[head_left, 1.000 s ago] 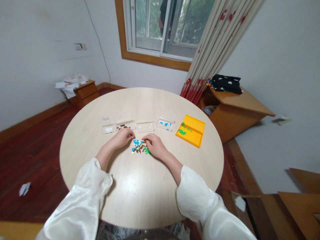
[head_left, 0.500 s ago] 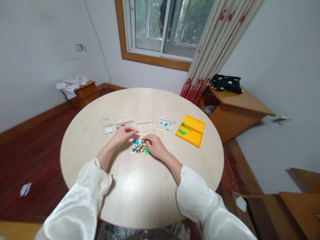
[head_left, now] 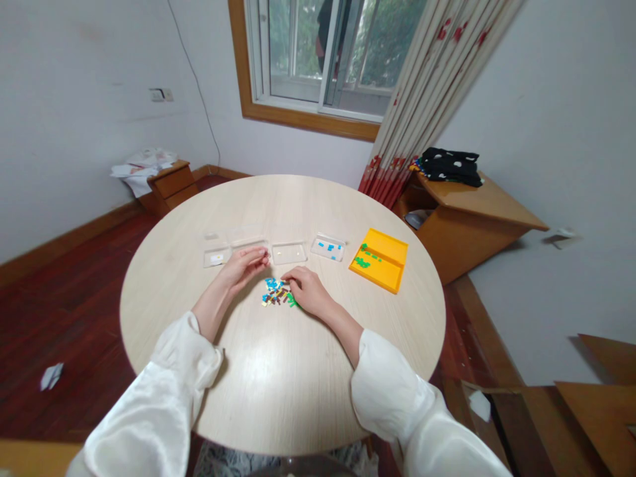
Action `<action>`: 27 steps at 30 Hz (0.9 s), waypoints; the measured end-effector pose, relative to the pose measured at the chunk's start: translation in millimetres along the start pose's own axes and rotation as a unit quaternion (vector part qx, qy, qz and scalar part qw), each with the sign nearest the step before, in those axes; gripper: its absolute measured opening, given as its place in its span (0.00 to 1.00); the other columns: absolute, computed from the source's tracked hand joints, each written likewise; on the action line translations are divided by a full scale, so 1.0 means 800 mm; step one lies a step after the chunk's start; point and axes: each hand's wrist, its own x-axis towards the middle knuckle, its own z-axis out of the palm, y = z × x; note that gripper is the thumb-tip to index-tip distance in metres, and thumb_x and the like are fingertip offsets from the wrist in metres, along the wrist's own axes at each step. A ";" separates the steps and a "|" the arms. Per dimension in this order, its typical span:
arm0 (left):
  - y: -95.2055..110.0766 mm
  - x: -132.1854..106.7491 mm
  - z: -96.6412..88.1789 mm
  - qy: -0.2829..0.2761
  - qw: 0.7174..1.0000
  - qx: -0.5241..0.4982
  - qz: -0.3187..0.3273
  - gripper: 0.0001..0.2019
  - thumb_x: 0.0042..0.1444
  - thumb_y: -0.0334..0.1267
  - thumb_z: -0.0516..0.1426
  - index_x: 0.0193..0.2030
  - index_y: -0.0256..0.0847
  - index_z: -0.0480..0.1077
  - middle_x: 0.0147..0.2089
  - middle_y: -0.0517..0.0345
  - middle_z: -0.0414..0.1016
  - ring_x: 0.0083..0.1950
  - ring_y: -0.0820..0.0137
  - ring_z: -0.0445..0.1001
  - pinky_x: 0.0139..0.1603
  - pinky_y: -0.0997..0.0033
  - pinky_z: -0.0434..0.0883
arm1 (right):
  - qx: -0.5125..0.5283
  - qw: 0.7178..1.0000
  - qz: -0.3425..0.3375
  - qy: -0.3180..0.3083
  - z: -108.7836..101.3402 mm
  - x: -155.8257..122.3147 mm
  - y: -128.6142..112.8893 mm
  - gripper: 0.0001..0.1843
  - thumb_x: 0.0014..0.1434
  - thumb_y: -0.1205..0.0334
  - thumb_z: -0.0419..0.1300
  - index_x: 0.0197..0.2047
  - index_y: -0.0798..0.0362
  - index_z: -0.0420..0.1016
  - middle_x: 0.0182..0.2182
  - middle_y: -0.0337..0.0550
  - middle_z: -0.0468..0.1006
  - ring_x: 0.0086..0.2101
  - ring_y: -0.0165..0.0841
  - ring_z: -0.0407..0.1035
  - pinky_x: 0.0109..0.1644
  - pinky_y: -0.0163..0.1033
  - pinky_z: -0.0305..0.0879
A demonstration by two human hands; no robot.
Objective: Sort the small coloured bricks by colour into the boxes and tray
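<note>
A small pile of loose toy bricks [head_left: 275, 293] in blue, brown, yellow and green lies mid-table. My left hand [head_left: 244, 266] is above the table, left of the pile and in front of the clear boxes. Its fingertips are pressed together; what they hold, if anything, is too small to make out. At the pile's right edge my right hand [head_left: 309, 290] rests with fingers curled over the bricks, tips together and partly hidden. Behind the left hand is a clear box [head_left: 258, 244], partly covered. Another clear box [head_left: 289, 260] with a few pale pieces stands beside it.
A clear box [head_left: 328, 257] with blue pieces and an open yellow case [head_left: 392, 250] with green pieces are on the right. At far left stands a clear box [head_left: 207, 263] with a few pieces. The round table [head_left: 278, 391] is before a window [head_left: 342, 59].
My left hand has turned and drawn slightly left, its fingers now pointing more upward by the clear box. The right hand has stayed at the pile.
</note>
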 end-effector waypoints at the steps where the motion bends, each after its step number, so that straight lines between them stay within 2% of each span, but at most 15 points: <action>1: 0.001 0.000 -0.001 0.002 1.000 -0.009 -0.002 0.08 0.39 0.30 0.64 0.29 0.32 0.73 0.25 0.56 0.73 0.27 0.76 0.70 0.32 0.77 0.70 | -0.001 1.000 0.001 0.000 0.000 0.000 0.000 0.16 0.52 0.79 0.50 0.34 0.55 0.75 0.32 0.43 0.76 0.35 0.30 0.67 0.43 0.37 0.63; 4: 0.000 0.001 -0.002 -0.004 1.000 -0.027 -0.003 0.08 0.41 0.27 0.63 0.31 0.31 0.74 0.25 0.56 0.73 0.27 0.77 0.70 0.32 0.78 0.70 | -0.002 1.000 0.003 -0.004 0.000 0.000 -0.001 0.16 0.52 0.79 0.50 0.34 0.56 0.75 0.32 0.43 0.76 0.35 0.30 0.67 0.43 0.37 0.63; 11: -0.003 0.005 -0.005 -0.025 0.999 -0.046 -0.001 0.06 0.41 0.27 0.65 0.27 0.29 0.73 0.23 0.57 0.71 0.25 0.78 0.69 0.29 0.81 0.68 | -0.001 1.000 0.001 -0.002 0.000 0.000 -0.001 0.16 0.51 0.79 0.50 0.34 0.55 0.75 0.32 0.43 0.76 0.35 0.29 0.67 0.43 0.36 0.62; 19: -0.001 0.004 -0.004 -0.019 0.998 -0.054 -0.009 0.05 0.44 0.27 0.64 0.27 0.30 0.71 0.23 0.59 0.70 0.23 0.80 0.66 0.29 0.80 0.68 | -0.003 1.000 0.005 -0.003 0.001 0.000 -0.002 0.16 0.52 0.79 0.50 0.34 0.56 0.75 0.32 0.43 0.76 0.35 0.30 0.67 0.43 0.37 0.62; 27: -0.001 0.002 -0.004 -0.009 0.999 -0.039 -0.028 0.03 0.45 0.27 0.62 0.29 0.31 0.73 0.29 0.53 0.75 0.27 0.78 0.71 0.31 0.80 0.71 | 0.001 1.000 0.002 -0.003 0.001 0.001 -0.001 0.16 0.52 0.79 0.50 0.34 0.55 0.75 0.32 0.43 0.76 0.35 0.30 0.67 0.44 0.37 0.62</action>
